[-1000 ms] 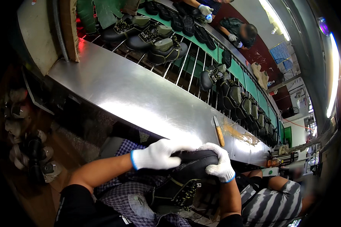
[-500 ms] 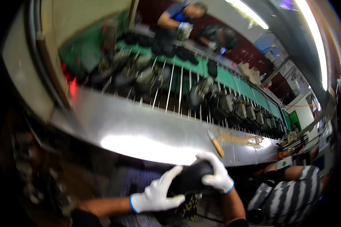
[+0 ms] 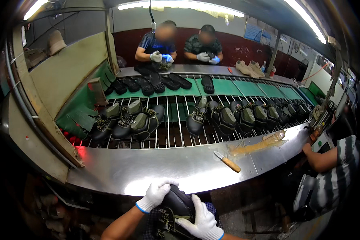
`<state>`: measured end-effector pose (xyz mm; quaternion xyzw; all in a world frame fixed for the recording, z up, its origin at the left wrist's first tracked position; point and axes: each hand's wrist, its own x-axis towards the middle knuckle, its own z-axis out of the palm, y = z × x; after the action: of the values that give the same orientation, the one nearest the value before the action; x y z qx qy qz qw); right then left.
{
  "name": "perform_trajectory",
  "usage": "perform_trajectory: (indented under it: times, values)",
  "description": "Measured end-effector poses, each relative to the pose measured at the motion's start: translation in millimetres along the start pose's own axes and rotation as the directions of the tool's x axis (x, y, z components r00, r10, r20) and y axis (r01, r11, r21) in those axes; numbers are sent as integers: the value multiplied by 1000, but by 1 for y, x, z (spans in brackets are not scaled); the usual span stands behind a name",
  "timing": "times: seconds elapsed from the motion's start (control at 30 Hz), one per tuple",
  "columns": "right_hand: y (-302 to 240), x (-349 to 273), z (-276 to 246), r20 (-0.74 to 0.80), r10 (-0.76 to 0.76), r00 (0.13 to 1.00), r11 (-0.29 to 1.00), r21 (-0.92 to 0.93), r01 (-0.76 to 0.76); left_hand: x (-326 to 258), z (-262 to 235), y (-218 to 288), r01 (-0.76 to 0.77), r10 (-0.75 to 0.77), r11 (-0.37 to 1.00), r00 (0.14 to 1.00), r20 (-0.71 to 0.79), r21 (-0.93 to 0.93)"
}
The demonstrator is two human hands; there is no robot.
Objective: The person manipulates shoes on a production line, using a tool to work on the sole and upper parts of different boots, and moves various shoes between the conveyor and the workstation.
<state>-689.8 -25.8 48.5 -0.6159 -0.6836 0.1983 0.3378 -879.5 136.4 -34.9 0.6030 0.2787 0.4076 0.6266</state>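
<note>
In front of the metal ledge I hold a black shoe point(image 3: 177, 203) with patterned laces, its toe pointing away from me. My left hand point(image 3: 153, 197), in a white knit glove with a blue cuff edge, is closed around the toe's left side. My right hand point(image 3: 203, 222), gloved alike, grips the shoe from the right, its thumb over the lace area. The shoe's underside is hidden from me. On the ledge ahead to the right lies a knife point(image 3: 228, 162) with a wooden handle and short blade.
The steel ledge point(image 3: 108, 164) borders a rod conveyor carrying several black shoes point(image 3: 224, 120) and, farther back, black soles point(image 3: 150, 84). Brown residue point(image 3: 258, 146) streaks the ledge. Two gloved people work across the line; another person in a striped garment point(image 3: 328, 186) sits at right.
The view has swung left and levelled. My left hand has moved from the shoe's near left side up to its toe; my right has moved down along its right side.
</note>
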Motion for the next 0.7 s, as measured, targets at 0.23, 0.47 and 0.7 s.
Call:
perform_trajectory:
  times: [0.23,0.47,0.7]
  values:
    - [107,26,13,-74,50,996,999,1,-50,18,15,4,225,-233,968,970,74,108]
    - [41,31,-10,154,131,979,989,-90,-119,20,13,18,217,-223,966,975,26,141]
    - [22,21,-25,250,80,965,987,-153,-42,31,8,40,-66,5,879,992,128,473]
